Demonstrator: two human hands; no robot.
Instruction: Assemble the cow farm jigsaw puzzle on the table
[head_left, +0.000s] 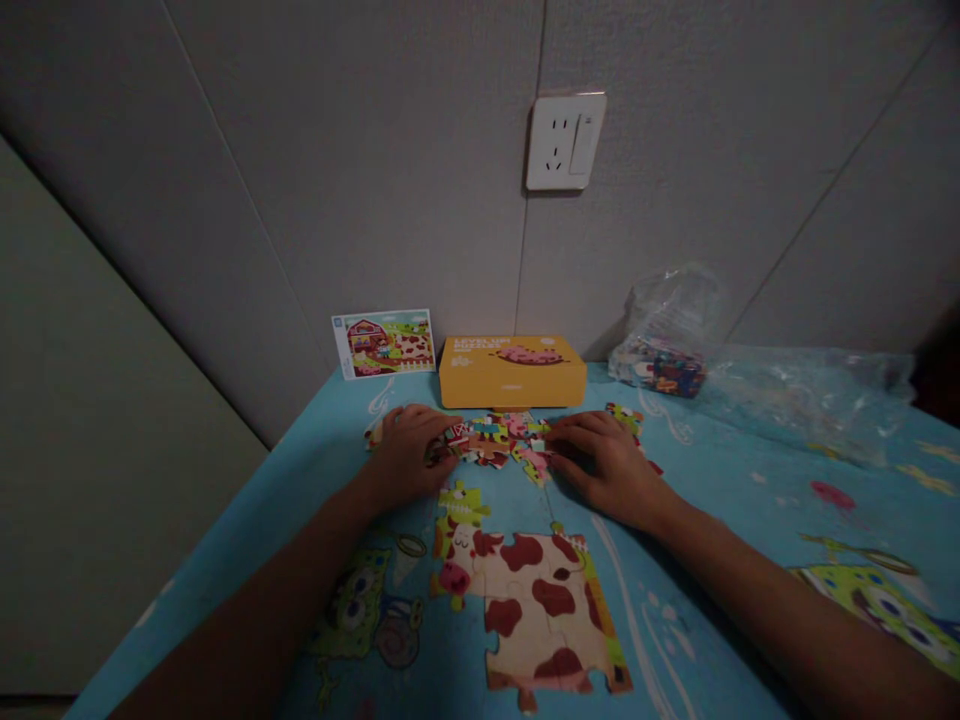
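Note:
Loose jigsaw puzzle pieces lie heaped in front of the yellow box. My left hand rests at the heap's left side, thumb and index finger curved apart against the pieces; what lies beneath its palm is hidden. From the right, my right hand reaches in with fingers spread, the tips touching pieces near a pale one. Between my forearms sits a joined puzzle section with a brown-spotted cow. A green puzzle piece adjoins its upper left edge.
A yellow puzzle box stands against the wall, a farm picture card leaning left of it. To the right are a clear plastic bag with puzzle pieces and crumpled plastic wrap. A blue cartoon-patterned cover lies underneath. A socket is on the wall.

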